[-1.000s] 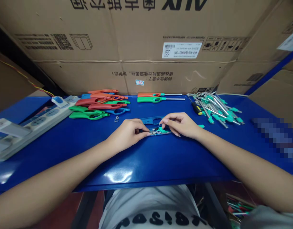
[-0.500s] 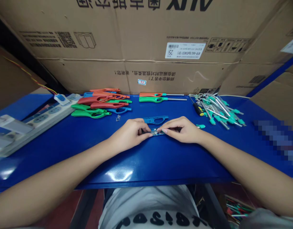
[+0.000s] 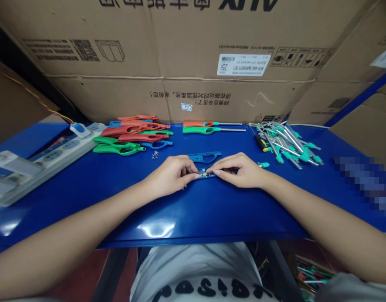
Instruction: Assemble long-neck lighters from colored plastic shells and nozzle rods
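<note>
Blue plastic lighter shell (image 3: 204, 157): lying flat on the glossy blue surface (image 3: 193, 209), its long side running left to right, a trigger opening showing in its middle; mostly bare just behind the fingers.
Small metal part (image 3: 204, 173): sitting between the two hands' fingertips, just in front of the shell; too small to make out further.
Left hand (image 3: 169, 175): resting palm down on the surface, its grip narrowing as thumb and forefinger are pinching the small part's left end.
Right hand (image 3: 241, 170): lying knuckles up, fingers curling in, pinching the part's right end.
Forearms: both stretching forward, angling inward.
</note>
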A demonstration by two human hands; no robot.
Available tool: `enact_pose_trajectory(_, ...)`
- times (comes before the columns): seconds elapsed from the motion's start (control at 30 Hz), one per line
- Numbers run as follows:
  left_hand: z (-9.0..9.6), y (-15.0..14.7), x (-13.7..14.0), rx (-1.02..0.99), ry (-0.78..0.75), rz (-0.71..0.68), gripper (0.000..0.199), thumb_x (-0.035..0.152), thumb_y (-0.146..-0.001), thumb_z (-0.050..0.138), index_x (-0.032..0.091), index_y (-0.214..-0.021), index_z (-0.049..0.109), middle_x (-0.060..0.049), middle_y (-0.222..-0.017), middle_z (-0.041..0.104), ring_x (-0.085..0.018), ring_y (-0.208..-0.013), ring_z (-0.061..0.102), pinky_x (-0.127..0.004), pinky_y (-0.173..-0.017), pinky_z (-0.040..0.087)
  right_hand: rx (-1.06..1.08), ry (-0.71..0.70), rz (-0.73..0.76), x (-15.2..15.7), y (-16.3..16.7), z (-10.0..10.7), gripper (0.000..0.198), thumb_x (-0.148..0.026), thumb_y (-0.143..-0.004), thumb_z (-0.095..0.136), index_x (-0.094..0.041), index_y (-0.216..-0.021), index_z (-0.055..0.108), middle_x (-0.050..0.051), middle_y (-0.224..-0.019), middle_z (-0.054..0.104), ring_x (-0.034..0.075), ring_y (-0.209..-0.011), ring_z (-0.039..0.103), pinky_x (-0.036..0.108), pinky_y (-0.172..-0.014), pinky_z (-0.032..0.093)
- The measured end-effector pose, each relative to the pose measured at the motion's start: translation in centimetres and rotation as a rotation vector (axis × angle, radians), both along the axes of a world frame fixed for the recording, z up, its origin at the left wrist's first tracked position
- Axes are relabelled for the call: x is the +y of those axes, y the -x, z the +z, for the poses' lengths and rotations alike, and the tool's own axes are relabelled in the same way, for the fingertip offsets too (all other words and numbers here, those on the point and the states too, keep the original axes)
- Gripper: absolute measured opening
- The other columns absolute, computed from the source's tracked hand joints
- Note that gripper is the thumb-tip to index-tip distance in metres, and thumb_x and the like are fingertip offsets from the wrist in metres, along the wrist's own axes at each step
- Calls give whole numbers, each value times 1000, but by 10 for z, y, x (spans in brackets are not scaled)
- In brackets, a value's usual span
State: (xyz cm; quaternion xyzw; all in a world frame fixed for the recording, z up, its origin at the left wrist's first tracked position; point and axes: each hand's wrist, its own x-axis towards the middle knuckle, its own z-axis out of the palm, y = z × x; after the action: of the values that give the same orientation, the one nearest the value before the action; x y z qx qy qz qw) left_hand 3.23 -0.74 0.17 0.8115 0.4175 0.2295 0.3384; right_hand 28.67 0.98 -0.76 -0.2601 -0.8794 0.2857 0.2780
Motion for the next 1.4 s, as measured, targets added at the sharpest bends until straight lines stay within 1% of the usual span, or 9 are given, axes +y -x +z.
enact_pose_trajectory(0.4, 1, -3, -5, 75, -153, 43, 9, 22, -87, 70, 14, -86, 75, -3, -80, 66, -9, -56, 59, -22, -56, 46, -31, -46, 29, -4, 2, 2, 25, -27, -95, 58, -24, -109, 78, 5, -106, 79, 17, -85, 74, 27, -69, 55)
enact_pose_trajectory(0.6, -4, -3, -1, -10, -27, 85, 12, 26, -84, 74, 15, -82, 74, -1, -76, 67, -8, -47, 58, -22, -51, 46, 35, -155, -206, 2, 2, 3, 25, -30, -97, 55, -22, -109, 76, 8, -99, 76, 17, -74, 67, 31, -67, 53)
enact_pose_trajectory(0.7, -4, -2, 0, 12, -93, 82, 10, 24, -83, 75, 15, -82, 76, -1, -75, 67, -7, -49, 57, -21, -52, 45, -54, -202, -200, 11, -4, 0, 25, -27, -95, 56, -23, -114, 73, 9, -111, 70, 21, -96, 66, 38, -87, 53)
enact_pose_trajectory(0.8, -2, -2, -1, 59, -194, 55, 7, 22, -83, 75, 15, -84, 77, -2, -78, 68, -8, -54, 56, -21, -55, 45, -181, -216, -179, 19, -11, -6, 27, -25, -95, 56, -24, -117, 72, 11, -124, 63, 27, -118, 57, 51, -106, 42)
enact_pose_trajectory(1.03, 0, 1, -4, 133, -296, 9, 12, 26, -89, 69, 17, -93, 75, -3, -84, 69, -11, -62, 60, -23, -62, 48, -190, -166, -237, 20, -15, -2, 15, -31, -93, 61, -23, -103, 70, 12, -125, 57, 29, -122, 53, 55, -108, 39)
enact_pose_trajectory(1.13, 1, 2, -5, 168, -318, -4, 13, 27, -91, 67, 17, -95, 74, -4, -86, 69, -13, -66, 62, -24, -63, 49, -155, -150, -133, 15, -17, 9, 16, -34, -88, 69, -23, -100, 69, 10, -116, 58, 25, -113, 57, 46, -104, 45)
enact_pose_trajectory(1.2, 1, 2, -6, 195, -337, -2, 15, 27, -91, 66, 17, -101, 73, -5, -93, 70, -15, -73, 64, -26, -68, 51, -174, -104, -46, 13, -19, 15, 17, -35, -86, 71, -22, -97, 68, 8, -108, 59, 21, -100, 59, 38, -94, 50)
enact_pose_trajectory(1.3, 2, -1, -9, 209, -410, -18, 23, 29, -92, 65, 16, -111, 70, -9, -107, 68, -22, -94, 64, -34, -84, 52, -238, -42, 17, 11, -22, 17, 12, -30, -88, 68, -20, -96, 67, 5, -98, 63, 16, -81, 58, 29, -75, 49)
enact_pose_trajectory(1.4, 0, -5, -13, 210, -461, -120, 29, 33, -94, 64, 19, -120, 67, -10, -120, 66, -27, -113, 58, -42, -100, 47, -249, -29, 11, 12, -22, 15, 9, -26, -90, 66, -19, -95, 66, 3, -91, 65, 13, -72, 54, 27, -66, 44)
